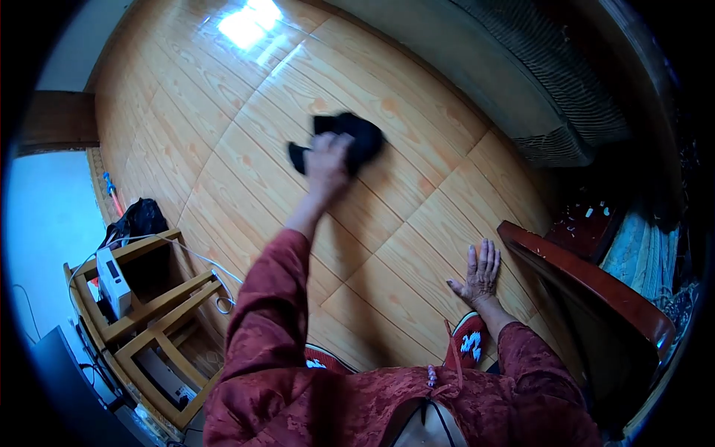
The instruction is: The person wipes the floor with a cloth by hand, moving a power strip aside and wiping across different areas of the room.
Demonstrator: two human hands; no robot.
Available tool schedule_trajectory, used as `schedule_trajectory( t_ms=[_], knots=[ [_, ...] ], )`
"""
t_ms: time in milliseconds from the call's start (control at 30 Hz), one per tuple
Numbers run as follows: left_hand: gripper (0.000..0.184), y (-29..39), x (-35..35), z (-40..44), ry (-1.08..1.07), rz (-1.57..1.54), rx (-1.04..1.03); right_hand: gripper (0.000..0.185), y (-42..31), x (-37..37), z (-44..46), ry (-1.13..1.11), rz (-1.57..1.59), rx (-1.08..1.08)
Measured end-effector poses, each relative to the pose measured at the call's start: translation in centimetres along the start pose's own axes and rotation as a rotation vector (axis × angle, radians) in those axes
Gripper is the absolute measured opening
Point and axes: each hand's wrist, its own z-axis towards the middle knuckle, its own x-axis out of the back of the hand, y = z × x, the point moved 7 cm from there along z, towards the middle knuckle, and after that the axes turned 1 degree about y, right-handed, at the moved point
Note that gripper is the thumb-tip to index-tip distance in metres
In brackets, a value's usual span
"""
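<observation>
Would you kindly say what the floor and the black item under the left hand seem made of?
Floor: glossy, wood-look tile or laminate, perhaps; grain, straight seams and a bright reflection show. Black item: probably soft, matte cloth, judging by its floppy outline, though blurred.

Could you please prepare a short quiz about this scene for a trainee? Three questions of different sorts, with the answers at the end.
1. Which hand is on the black cloth: (a) right, (b) left, (c) both?
2. True or false: the right hand is spread open, palm down, on the floor.
3. Fill in the colour: the shoes are ____ with white patterns.

Key: 1. b, the left hand. 2. True. 3. red.
</observation>
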Motion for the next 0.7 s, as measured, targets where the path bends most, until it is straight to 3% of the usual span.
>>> schedule_trajectory(
  t_ms=[33,67,133,200,233,267,333,400,467,500,567,700],
  knots=[
    [0.045,-4.0,0.1,1.2,0.086,0.042,0.040,0.107,0.0,0.2,0.1,0.009,0.003,0.000],
    [0.046,-7.6,0.3,2.1,0.035,0.081,0.206,0.107,0.1,0.1,0.0,0.002,0.000,-0.006],
    [0.035,-12.0,1.6,2.8,0.078,0.189,0.384,0.107,0.2,-0.2,-0.2,-0.007,0.000,-0.020],
    [0.038,-13.0,3.6,3.4,-0.001,-0.059,0.805,0.107,0.2,0.1,-0.2,-0.002,0.017,-0.018],
    [0.032,-12.9,3.5,2.7,0.145,-0.243,0.750,0.107,0.3,0.1,-0.2,0.009,0.027,-0.018],
    [0.038,-10.3,4.0,2.9,0.113,-0.330,0.807,0.107,0.2,0.1,-0.2,0.018,0.037,-0.023],
    [0.044,-3.6,1.9,2.7,0.227,-0.916,0.673,0.107,0.3,0.3,-0.4,-0.021,0.028,-0.027],
    [0.047,3.4,-1.5,0.6,0.100,-0.794,0.428,0.108,0.3,0.0,-0.3,-0.019,0.026,-0.012],
    [0.054,14.2,-0.9,0.4,0.029,-0.667,0.029,0.110,0.8,-1.2,-0.7,-0.039,0.055,-0.046],
    [0.056,18.6,-1.2,0.2,-0.041,-0.713,-0.059,0.111,0.6,-1.0,-0.5,-0.083,0.027,-0.056],
    [0.057,25.0,-3.8,-1.7,0.048,-0.713,-0.098,0.111,0.5,-0.3,0.1,-0.183,0.015,-0.082],
    [0.036,31.2,-7.4,-1.5,-0.275,-0.411,-0.327,0.108,0.8,-1.1,-0.2,-0.167,0.037,-0.108]
  ],
)
